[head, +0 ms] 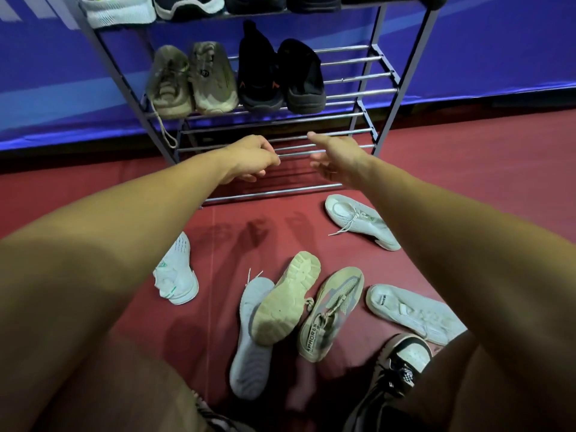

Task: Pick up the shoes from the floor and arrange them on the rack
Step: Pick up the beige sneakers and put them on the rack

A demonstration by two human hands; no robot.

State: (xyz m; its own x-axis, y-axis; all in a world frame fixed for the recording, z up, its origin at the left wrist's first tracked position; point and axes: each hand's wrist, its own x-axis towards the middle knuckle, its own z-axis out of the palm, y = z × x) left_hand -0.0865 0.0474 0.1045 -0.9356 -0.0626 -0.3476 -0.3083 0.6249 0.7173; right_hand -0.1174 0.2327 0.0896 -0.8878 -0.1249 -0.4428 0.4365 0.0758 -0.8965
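A metal shoe rack (349, 92) stands against the blue wall. Its middle shelf holds a tan pair (190, 79) and a black pair (280, 76). My left hand (252, 159) and my right hand (336, 159) hover empty over the bare lowest shelf (280, 191), fingers loosely apart. Several shoes lie on the red floor below my arms: a white sneaker (358, 219) at right, a white knit shoe (177, 272) at left, a beige shoe sole-up (286, 297) resting on a pale grey shoe (249, 347), a beige lettered shoe (333, 310), and a white shoe (411, 313).
The top shelf (218, 7) carries several more shoes, cut off by the frame edge. A lace dangles from the tan pair (165, 129). A black and white checkered shoe (396, 366) is on a foot at bottom right. Red floor (498, 151) stretches right of the rack.
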